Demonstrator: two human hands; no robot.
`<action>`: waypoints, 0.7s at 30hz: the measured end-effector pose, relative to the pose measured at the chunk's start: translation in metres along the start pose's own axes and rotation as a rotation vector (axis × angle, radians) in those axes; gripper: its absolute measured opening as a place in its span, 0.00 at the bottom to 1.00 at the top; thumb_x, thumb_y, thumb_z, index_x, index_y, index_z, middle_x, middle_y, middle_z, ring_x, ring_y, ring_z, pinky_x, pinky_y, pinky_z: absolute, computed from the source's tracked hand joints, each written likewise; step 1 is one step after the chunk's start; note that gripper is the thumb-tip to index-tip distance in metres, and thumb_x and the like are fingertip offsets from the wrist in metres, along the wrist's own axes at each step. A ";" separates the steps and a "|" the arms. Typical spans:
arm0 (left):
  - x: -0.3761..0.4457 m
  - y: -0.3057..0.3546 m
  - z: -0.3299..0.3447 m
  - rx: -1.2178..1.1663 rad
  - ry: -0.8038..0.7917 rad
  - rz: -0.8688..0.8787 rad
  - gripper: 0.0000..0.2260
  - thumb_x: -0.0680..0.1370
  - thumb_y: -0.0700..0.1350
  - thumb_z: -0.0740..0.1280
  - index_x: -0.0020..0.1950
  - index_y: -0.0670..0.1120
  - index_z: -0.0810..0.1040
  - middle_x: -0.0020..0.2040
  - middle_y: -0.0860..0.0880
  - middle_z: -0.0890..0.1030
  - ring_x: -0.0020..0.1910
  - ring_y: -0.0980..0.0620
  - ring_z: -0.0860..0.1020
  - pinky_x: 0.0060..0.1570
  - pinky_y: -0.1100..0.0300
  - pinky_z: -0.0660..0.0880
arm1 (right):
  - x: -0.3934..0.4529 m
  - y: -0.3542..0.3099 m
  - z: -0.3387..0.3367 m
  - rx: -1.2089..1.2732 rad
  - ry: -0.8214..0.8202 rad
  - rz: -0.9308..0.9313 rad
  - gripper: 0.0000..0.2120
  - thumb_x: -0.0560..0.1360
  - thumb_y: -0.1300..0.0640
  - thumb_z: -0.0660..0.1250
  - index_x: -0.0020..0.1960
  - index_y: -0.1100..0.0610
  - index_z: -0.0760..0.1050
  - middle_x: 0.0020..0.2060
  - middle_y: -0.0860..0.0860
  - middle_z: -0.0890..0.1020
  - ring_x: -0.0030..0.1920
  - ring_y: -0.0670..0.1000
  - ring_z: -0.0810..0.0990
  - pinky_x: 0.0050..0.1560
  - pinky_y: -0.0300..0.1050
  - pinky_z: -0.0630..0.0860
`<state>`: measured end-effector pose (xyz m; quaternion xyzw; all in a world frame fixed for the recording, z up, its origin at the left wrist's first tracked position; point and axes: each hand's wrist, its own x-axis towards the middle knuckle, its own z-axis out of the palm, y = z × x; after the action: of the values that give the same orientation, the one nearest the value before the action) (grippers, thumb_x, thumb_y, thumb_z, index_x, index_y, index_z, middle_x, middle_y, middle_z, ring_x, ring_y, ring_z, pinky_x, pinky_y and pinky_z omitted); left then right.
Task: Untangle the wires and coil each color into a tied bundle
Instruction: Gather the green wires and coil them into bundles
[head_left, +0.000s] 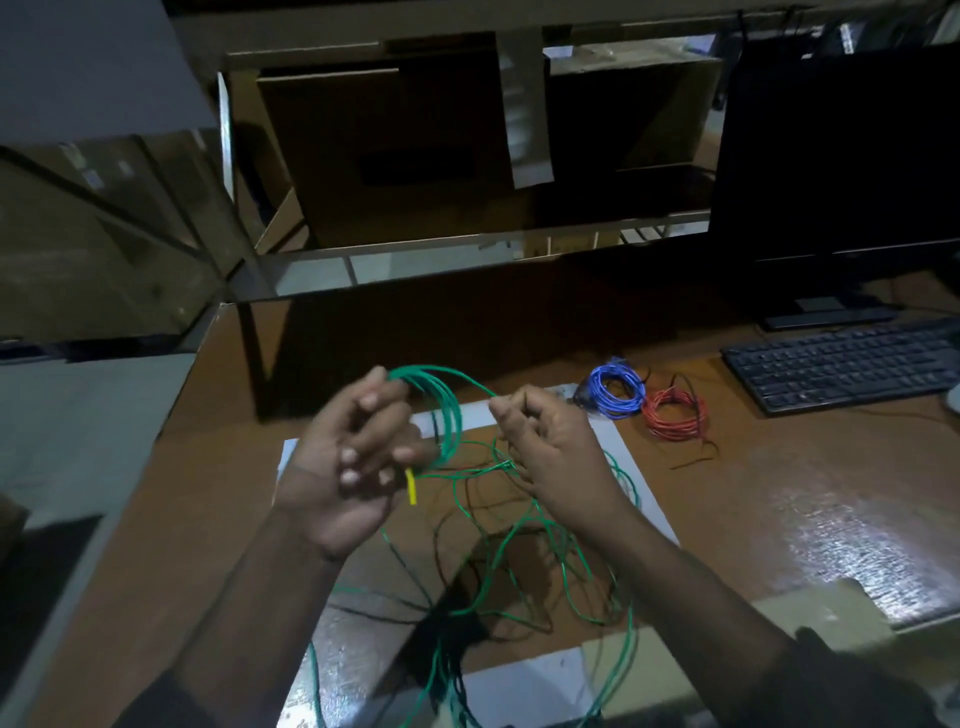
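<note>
hands (358, 457) (550, 441) gripping green wire (447, 415), bare desk (753, 493) right

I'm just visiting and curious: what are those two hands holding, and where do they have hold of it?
The left hand holds the loops of green wire coiled round it; the right hand pinches the strand leading off the coil.
</note>
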<state>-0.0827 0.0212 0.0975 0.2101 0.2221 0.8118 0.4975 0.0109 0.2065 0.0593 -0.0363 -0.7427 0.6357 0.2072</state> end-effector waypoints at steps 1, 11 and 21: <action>-0.001 0.005 0.000 -0.095 -0.051 0.018 0.17 0.89 0.49 0.50 0.45 0.45 0.72 0.26 0.52 0.66 0.21 0.56 0.60 0.39 0.63 0.71 | -0.002 0.003 -0.001 -0.021 -0.012 0.002 0.22 0.80 0.40 0.63 0.40 0.58 0.67 0.28 0.49 0.62 0.26 0.46 0.58 0.28 0.42 0.57; 0.006 0.026 0.013 0.239 0.321 0.556 0.14 0.88 0.45 0.51 0.48 0.48 0.72 0.70 0.41 0.79 0.72 0.43 0.76 0.76 0.43 0.63 | -0.046 0.044 0.001 -0.512 -0.371 0.144 0.17 0.83 0.40 0.55 0.43 0.50 0.67 0.38 0.49 0.75 0.40 0.48 0.75 0.46 0.57 0.75; 0.005 -0.028 -0.025 1.348 0.588 0.053 0.24 0.79 0.72 0.52 0.51 0.58 0.79 0.56 0.55 0.81 0.61 0.54 0.77 0.62 0.49 0.70 | -0.028 -0.023 0.004 -0.332 -0.190 -0.098 0.12 0.85 0.49 0.59 0.46 0.52 0.74 0.37 0.51 0.78 0.38 0.53 0.77 0.40 0.52 0.75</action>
<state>-0.0789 0.0330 0.0619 0.2494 0.7920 0.5337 0.1604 0.0404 0.1897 0.0739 0.0263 -0.8544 0.4943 0.1581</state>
